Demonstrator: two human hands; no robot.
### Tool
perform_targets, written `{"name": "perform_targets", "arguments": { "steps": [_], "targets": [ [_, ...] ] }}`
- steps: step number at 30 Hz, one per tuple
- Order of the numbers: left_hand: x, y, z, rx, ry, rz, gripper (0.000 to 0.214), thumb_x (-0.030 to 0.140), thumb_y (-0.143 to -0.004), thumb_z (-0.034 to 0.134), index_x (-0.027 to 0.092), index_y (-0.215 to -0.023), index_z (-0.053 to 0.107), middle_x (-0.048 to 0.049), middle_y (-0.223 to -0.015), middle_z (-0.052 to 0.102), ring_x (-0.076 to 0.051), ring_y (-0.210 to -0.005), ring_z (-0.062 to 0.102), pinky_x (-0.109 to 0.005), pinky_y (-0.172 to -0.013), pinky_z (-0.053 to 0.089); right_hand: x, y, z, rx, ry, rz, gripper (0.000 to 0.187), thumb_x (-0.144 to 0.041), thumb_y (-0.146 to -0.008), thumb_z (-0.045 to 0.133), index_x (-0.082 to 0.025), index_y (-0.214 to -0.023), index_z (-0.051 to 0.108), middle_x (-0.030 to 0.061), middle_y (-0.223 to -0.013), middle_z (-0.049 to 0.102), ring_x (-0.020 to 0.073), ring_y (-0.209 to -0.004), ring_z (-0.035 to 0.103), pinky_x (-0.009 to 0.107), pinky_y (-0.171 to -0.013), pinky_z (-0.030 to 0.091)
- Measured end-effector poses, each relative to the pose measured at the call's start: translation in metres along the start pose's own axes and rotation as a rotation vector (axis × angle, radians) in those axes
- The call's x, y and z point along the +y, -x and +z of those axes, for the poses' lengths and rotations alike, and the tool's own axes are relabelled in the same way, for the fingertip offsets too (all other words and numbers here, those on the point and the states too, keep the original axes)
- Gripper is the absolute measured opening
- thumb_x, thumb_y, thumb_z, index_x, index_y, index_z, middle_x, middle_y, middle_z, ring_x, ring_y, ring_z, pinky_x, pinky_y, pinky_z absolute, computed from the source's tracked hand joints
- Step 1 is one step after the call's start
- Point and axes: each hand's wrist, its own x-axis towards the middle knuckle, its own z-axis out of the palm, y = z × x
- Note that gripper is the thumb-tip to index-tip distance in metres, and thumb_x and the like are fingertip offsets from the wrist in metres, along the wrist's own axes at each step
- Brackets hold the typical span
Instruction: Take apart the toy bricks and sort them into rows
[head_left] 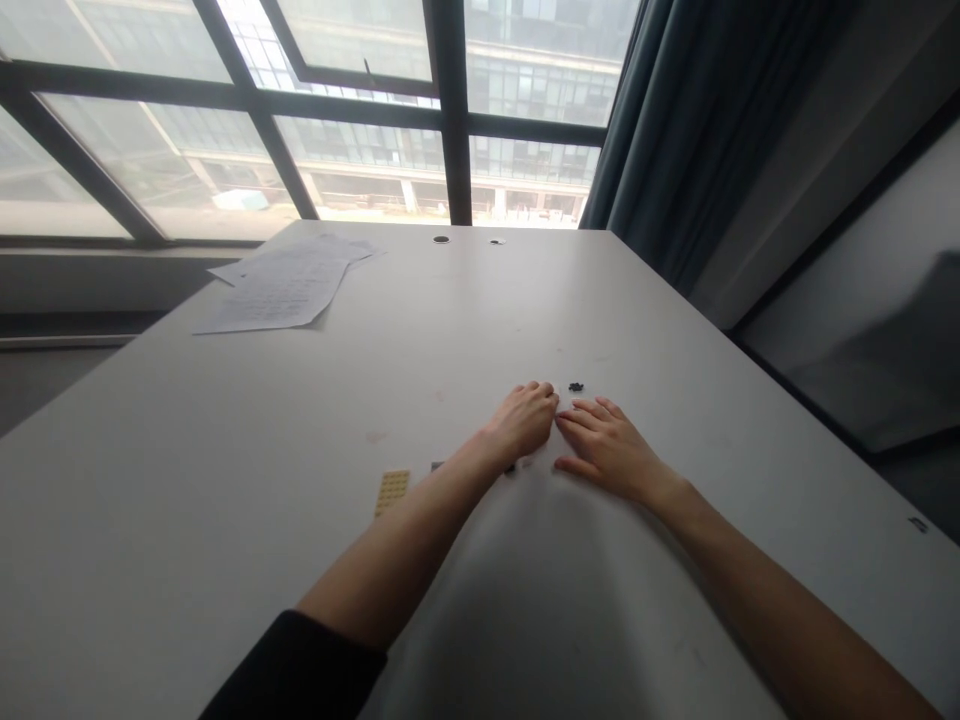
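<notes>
Spanning most of your view, the smooth white tabletop carries every item noted below. Loose white printed paper sheets lie at its far left, well apart from your hands. Your right hand rests palm down, its fingers extended and the thumb held apart from them; no grip is seen. Your left hand stands just beside it, fingers curled and drawn together; whether they are clamped on anything cannot be told. Beside your left forearm, on its left, lies a yellow rectangular sheet with rows of small marks, partly covered by the arm. A small grey item shows only an edge behind the same forearm.

Governing relation: a small black irregular cluster sits on the tabletop just beyond your right fingertips and to the right of your left ones. Your right hand appears the nearer. Its outline runs wider across than deep; individual pieces cannot be resolved. A whitish sliver shows at your left fingertips, material unclear.
</notes>
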Motion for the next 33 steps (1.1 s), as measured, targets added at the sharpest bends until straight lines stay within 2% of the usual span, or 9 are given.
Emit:
{"name": "perform_targets", "arguments": {
  "steps": [4, 7, 9, 12, 15, 18, 22, 29, 33],
  "targets": [
    [-0.004, 0.025, -0.025, 0.076, -0.001, -0.049, 0.029, 0.012, -0.092, 0.040, 0.014, -0.116, 0.058, -0.0117, -0.122, 0.059, -0.023, -0.108, 0.055, -0.036, -0.092, 0.045, -0.007, 0.005, -0.001, 0.094, -0.061, 0.031, 0.043, -0.043, -0.092, 0.054, -0.015, -0.122, 0.061, 0.0147, -0.127, 0.061, 0.0299, -0.125, 0.049, 0.050, -0.109, 0.033],
    [-0.007, 0.066, -0.049, 0.240, 0.033, -0.074, 0.030, 0.018, -0.095, 0.040, 0.014, -0.119, 0.057, -0.0114, -0.126, 0.059, -0.024, -0.114, 0.053, -0.039, -0.097, 0.044, -0.021, 0.008, -0.004, 0.154, -0.128, -0.006, 0.035, -0.034, -0.093, 0.053, -0.016, -0.122, 0.062, 0.0138, -0.123, 0.063, 0.0285, -0.120, 0.052, 0.049, -0.105, 0.040],
    [-0.007, 0.098, -0.058, 0.278, 0.041, -0.067, 0.030, 0.020, -0.095, 0.041, 0.015, -0.120, 0.058, -0.0115, -0.124, 0.060, -0.024, -0.115, 0.053, -0.040, -0.098, 0.044, -0.033, 0.009, -0.004, 0.167, -0.161, -0.063, 0.032, -0.027, -0.093, 0.051, -0.016, -0.121, 0.062, 0.0126, -0.119, 0.065, 0.0264, -0.114, 0.056, 0.046, -0.101, 0.044],
    [-0.002, 0.139, -0.054, 0.238, 0.028, 0.003, 0.029, 0.021, -0.095, 0.042, 0.016, -0.118, 0.060, -0.0102, -0.123, 0.063, -0.023, -0.116, 0.054, -0.039, -0.099, 0.044, -0.048, 0.006, 0.002, 0.154, -0.192, -0.137, 0.028, -0.020, -0.094, 0.048, -0.015, -0.117, 0.063, 0.0114, -0.113, 0.067, 0.0235, -0.104, 0.059, 0.040, -0.095, 0.048],
    [0.003, 0.161, -0.038, 0.160, -0.024, 0.019, 0.033, 0.022, -0.094, 0.045, 0.014, -0.124, 0.057, -0.0106, -0.126, 0.062, -0.025, -0.118, 0.054, -0.040, -0.102, 0.043, -0.057, -0.001, 0.012, 0.149, -0.199, -0.105, 0.027, -0.017, -0.094, 0.047, -0.013, -0.114, 0.064, 0.0118, -0.108, 0.068, 0.0227, -0.097, 0.059, 0.036, -0.090, 0.050],
    [0.008, 0.164, -0.025, 0.062, -0.051, 0.033, 0.038, 0.025, -0.094, 0.047, 0.011, -0.128, 0.054, -0.0125, -0.134, 0.057, -0.027, -0.123, 0.052, -0.042, -0.107, 0.040, -0.061, -0.008, 0.018, 0.136, -0.175, -0.052, 0.024, -0.016, -0.095, 0.046, -0.013, -0.109, 0.066, 0.0109, -0.100, 0.068, 0.0223, -0.094, 0.059, 0.034, -0.087, 0.049],
    [0.015, 0.157, -0.019, -0.012, -0.063, 0.054, 0.041, 0.028, -0.093, 0.047, 0.007, -0.128, 0.054, -0.0167, -0.138, 0.053, -0.029, -0.126, 0.050, -0.044, -0.111, 0.036, -0.057, -0.005, 0.019, 0.101, -0.145, -0.034, 0.020, -0.012, -0.093, 0.049, -0.015, -0.100, 0.068, 0.0089, -0.092, 0.068, 0.0215, -0.089, 0.058, 0.032, -0.082, 0.049],
    [0.058, 0.154, -0.011, 0.012, -0.018, 0.134, 0.045, 0.036, -0.095, 0.045, 0.007, -0.128, 0.053, -0.0164, -0.138, 0.053, -0.029, -0.126, 0.050, -0.039, -0.110, 0.036, -0.030, 0.029, 0.010, 0.112, -0.126, 0.104, 0.017, -0.011, -0.092, 0.052, -0.016, -0.095, 0.067, 0.0076, -0.091, 0.068, 0.0215, -0.089, 0.059, 0.033, -0.083, 0.048],
    [0.086, 0.130, 0.000, 0.038, -0.001, 0.178, 0.054, 0.042, -0.095, 0.043, 0.002, -0.131, 0.050, -0.0193, -0.139, 0.051, -0.031, -0.128, 0.047, -0.038, -0.110, 0.034, -0.014, 0.042, 0.005, 0.125, -0.091, 0.162, 0.017, -0.012, -0.092, 0.051, -0.017, -0.095, 0.067, 0.0076, -0.093, 0.068, 0.0222, -0.090, 0.059, 0.034, -0.083, 0.048]
  ]
}}
